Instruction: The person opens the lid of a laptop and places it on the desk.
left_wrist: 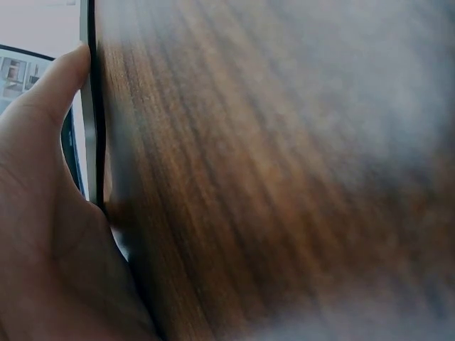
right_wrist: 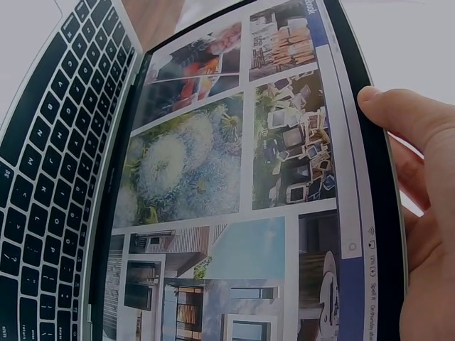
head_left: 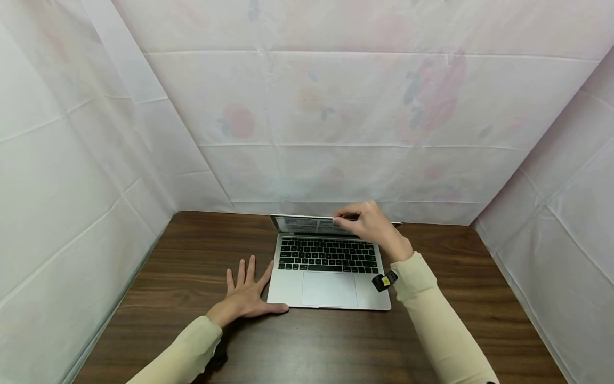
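A silver laptop [head_left: 329, 290] with black keys lies on the table, its lid raised. My right hand [head_left: 366, 221] pinches the top edge of the lid, thumb on the screen side. In the right wrist view the lit screen [right_wrist: 185, 163] shows several photos, and the thumb of the right hand [right_wrist: 426, 177] presses its black border. At the laptop's front left corner, my left hand [head_left: 247, 296] has its fingers spread, lying on the table with the thumb against the front edge. The left wrist view shows this thumb of the left hand [left_wrist: 50, 142] touching the laptop's rim [left_wrist: 92, 128].
A dark brown wooden table [head_left: 192, 266] carries the laptop. White fabric with faded fruit prints [head_left: 307, 106] hangs behind the table and along both sides. A black wrist strap with a small device [head_left: 385, 281] sits at the right cuff.
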